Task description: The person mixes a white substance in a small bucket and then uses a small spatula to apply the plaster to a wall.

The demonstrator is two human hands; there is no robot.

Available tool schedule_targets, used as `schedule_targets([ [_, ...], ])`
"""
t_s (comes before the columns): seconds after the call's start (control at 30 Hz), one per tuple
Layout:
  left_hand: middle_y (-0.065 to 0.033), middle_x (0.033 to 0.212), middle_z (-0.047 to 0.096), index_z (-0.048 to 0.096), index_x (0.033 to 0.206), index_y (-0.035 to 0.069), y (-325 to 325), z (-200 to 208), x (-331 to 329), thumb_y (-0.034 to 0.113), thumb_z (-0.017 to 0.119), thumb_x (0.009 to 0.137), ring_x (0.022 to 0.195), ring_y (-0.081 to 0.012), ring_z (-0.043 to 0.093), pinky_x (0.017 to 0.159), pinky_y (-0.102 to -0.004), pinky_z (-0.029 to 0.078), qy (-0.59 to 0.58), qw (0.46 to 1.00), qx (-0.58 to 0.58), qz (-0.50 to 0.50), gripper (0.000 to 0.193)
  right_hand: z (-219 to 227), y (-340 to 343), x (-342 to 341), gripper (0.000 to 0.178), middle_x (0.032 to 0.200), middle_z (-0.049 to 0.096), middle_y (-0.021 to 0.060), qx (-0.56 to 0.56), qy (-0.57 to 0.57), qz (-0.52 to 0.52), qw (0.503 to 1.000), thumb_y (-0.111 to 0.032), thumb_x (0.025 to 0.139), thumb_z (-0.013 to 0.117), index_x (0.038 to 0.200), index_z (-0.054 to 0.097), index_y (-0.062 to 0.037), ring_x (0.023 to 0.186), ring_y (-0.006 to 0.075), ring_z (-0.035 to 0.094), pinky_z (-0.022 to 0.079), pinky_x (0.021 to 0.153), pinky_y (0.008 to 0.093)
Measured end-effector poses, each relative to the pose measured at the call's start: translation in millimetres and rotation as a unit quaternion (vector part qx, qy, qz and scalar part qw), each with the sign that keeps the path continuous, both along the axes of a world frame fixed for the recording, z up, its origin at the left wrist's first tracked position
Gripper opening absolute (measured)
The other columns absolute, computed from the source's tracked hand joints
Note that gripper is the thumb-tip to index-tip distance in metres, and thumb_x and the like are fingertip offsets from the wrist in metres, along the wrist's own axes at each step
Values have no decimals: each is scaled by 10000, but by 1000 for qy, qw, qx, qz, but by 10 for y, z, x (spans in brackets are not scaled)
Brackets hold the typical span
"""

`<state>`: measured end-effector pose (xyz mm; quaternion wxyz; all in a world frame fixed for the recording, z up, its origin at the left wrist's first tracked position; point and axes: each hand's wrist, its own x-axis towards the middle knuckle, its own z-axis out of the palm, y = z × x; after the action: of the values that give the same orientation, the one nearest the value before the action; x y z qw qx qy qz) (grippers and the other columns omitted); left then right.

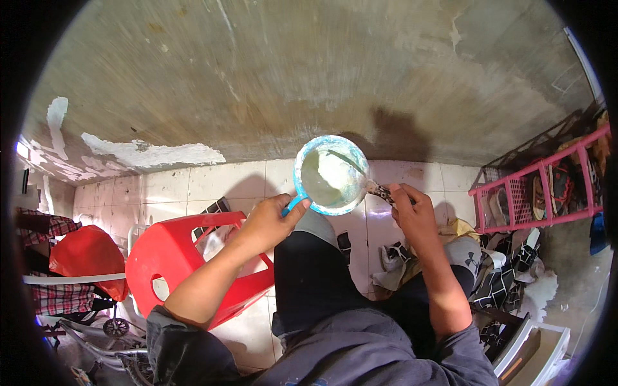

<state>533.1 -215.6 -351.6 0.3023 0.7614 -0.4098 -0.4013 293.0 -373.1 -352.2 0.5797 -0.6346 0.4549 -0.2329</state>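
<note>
My left hand (271,222) is closed around the blue handle of a round plastic dipper (299,175), its rim smeared with white. Inside the dipper lie a white paste or powder (335,172) and a murky greyish liquid. My right hand (413,213) grips the dark, white-flecked handle of a putty knife (378,189). Its blade reaches over the rim into the white material. The dipper is held above my knees, in front of the wall; the far end of the blade is partly coated and hard to make out.
A bare grey wall (283,77) with white patches rises ahead of a tiled floor (251,183). Close on my left lies a red plastic stool (167,257), beyond it a red bag (90,260). A pink rack (541,186) with shoes stands at right, near a white drawer (541,350).
</note>
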Motion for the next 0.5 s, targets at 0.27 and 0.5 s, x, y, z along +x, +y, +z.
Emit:
schedule_targets([
  [0.27,-105,558,567,651,886,-32,-14,-35,17,505,575,946,541,-204,579,581,-374,470,-33,999,-7,-10,545,-30,221,21,287,840,708,130,-187,51,41,980,-253,961,594,1075,689,-8,724,243,675,512,675,308],
  [0.5,-96,551,546,595,811,-26,-15,-18,4,529,567,948,530,-193,561,548,-362,449,-61,996,53,-32,572,-111,367,114,200,878,719,151,-385,90,100,913,-193,897,660,1028,716,-53,754,296,708,555,651,367],
])
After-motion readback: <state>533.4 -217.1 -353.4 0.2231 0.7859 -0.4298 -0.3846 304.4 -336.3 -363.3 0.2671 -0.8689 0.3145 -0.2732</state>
